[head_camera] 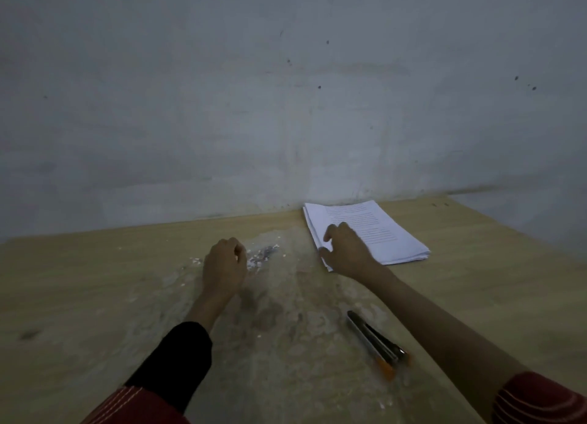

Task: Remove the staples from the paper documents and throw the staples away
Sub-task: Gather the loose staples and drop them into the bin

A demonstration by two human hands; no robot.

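Left hand [224, 266] was held knuckles up with fingers curled toward the palm; whether they pinched anything could not be told. Just right of its fingertips lay a small heap of loose staples [263, 254] among white paper flecks, blurred and too fine to count. Right hand [346, 251] rested, loosely spread, on the near-left corner of the paper stack [390, 233], with the thumb at the stack's edge; whether the thumb was under a sheet was hidden. Print on the top sheet was illegible. Nearer the person than the right hand, beside its forearm, lay a metal tool [374, 342] with orange trim on the wooden table [95, 296], touched by neither hand and its type unclear in the dim light.
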